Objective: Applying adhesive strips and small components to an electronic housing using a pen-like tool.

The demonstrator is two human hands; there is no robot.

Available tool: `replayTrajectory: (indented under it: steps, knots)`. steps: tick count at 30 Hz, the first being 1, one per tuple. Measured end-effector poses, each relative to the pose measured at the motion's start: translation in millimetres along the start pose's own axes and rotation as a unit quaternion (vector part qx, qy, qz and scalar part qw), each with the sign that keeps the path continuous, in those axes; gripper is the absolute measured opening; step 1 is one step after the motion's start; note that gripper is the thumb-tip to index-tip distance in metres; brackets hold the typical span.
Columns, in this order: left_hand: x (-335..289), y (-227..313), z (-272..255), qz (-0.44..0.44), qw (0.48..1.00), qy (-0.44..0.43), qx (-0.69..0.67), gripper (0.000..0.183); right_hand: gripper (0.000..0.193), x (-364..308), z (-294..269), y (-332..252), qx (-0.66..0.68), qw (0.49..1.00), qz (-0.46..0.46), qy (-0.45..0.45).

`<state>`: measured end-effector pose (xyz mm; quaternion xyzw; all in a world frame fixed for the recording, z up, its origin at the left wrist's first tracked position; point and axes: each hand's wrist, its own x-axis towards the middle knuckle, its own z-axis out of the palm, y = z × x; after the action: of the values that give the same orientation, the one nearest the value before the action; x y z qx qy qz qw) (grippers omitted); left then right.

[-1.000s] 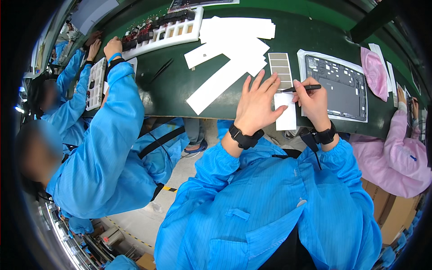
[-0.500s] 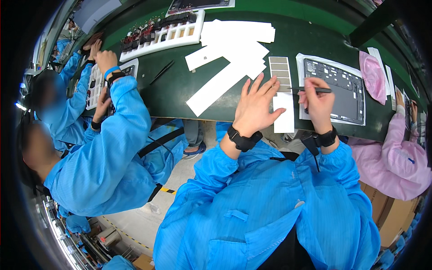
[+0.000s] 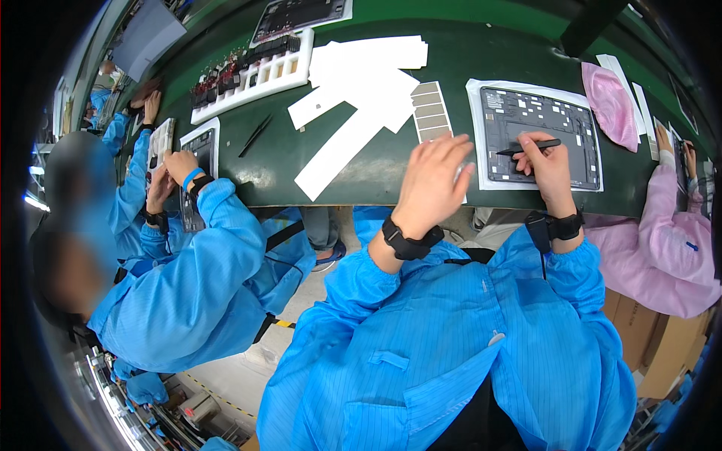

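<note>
Black tweezers (image 3: 543, 146) are pinched in my right hand (image 3: 549, 164), over a dark tablet-like housing (image 3: 504, 128) with small white patches. Their tip points left, above the housing's left part; whether it carries anything is too small to tell. The housing rests on a white sheet (image 3: 478, 169). My left hand (image 3: 429, 184), slightly blurred, is palm down with its fingers stretched and thumb apart. It covers the near part of a white label strip (image 3: 431, 110) bearing grey-brown rectangles, and I cannot tell if it touches it.
White paper strips (image 3: 353, 143) lie piled left of the label strip. Another pair of tweezers (image 3: 256, 135) and a white foam tray (image 3: 263, 86) of black parts are farther left. A pink cloth (image 3: 608, 105) lies right. Co-workers' hands (image 3: 180, 165) work at the left.
My right hand and tweezers have moved right, off the label strip and over the housing. My left hand's fingers have drawn closer together, and the strip has tilted. A co-worker's raised hand has come down.
</note>
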<state>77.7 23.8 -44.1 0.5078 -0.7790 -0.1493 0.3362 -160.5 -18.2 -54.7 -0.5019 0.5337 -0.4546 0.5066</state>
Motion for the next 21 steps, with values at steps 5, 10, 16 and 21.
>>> replayTrajectory:
  steps: [5, 10, 16, 21]
  knots:
    - [1.3, 11.3, 17.8, 0.028, 0.998, -0.047, -0.036, 0.033, 0.022, -3.0, 1.8, -1.2, 0.005, 1.0, -0.009, 0.004]
    - [3.1, 11.1, 22.4, 0.035, 0.998, -0.055, -0.008, 0.036, 0.021, -6.6, 6.0, 2.5, -0.002, 1.0, -0.021, 0.013]
    - [5.5, 21.9, 26.3, 0.055, 0.995, -0.061, 0.06, 0.042, 0.017, -16.8, 16.1, -7.3, -0.057, 0.997, -0.035, 0.032]
    - [4.8, 25.9, 32.0, 0.077, 0.987, -0.059, 0.126, 0.044, 0.017, -24.6, 23.8, -10.1, -0.102, 0.988, -0.089, 0.07]
